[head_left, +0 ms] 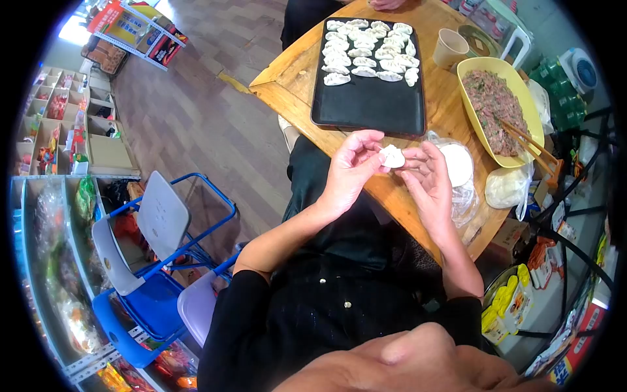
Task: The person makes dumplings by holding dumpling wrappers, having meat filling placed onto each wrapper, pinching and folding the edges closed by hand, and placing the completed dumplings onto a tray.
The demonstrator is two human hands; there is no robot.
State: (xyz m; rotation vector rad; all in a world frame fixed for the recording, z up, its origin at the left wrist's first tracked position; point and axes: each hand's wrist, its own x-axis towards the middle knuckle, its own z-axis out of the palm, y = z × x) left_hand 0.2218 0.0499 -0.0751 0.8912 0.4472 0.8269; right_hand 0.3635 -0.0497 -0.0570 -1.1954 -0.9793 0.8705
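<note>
Between my two hands is a small white dumpling (392,157), held over the near edge of the wooden table. My left hand (358,168) pinches its left side with thumb and fingers. On its other side, the curled fingers of my right hand (426,175) grip the dumpling's right end. Just beyond lies a black tray (369,108) with rows of folded dumplings (363,52) on its far part. To the right of my right hand, round white wrappers (457,164) rest on clear plastic. A yellow bowl (537,124) holds minced filling (493,98), with chopsticks (522,138) laid in it.
The wooden table (287,85) also carries a paper cup (450,49) and a white plastic bag (508,186). Across it, another person's hand (386,4) shows at the top edge. Folding chairs (163,212) stand left, beside stocked shelves (65,261).
</note>
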